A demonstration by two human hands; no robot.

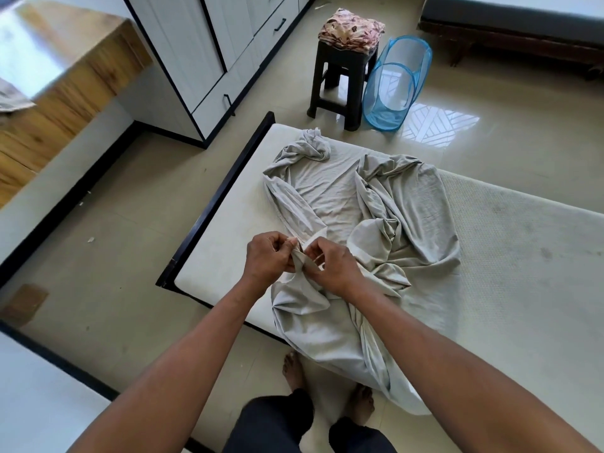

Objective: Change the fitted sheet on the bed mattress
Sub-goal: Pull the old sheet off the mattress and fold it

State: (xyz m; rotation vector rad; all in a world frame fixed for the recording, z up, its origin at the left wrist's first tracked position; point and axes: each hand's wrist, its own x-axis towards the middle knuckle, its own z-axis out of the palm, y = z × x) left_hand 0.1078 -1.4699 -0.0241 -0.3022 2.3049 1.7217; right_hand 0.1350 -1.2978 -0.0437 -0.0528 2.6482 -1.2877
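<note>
Grey fitted sheet [385, 204] ×1, crumpled on 1 white mattress [510, 243], near end spilling over the edge to the floor. Hands ×2: left hand [268, 259] & right hand [336, 266] both pinch one bunched sheet corner w/ curled fingers. Bkgd: 1 black stool [340, 83] w/ 1 folded floral cloth [351, 29] on top; 1 blue mesh hamper [395, 83] on its side, just beside stool.

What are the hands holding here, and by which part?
Both the left hand and right hand pinch the crumpled grey fitted sheet at its near hemmed edge.
</note>
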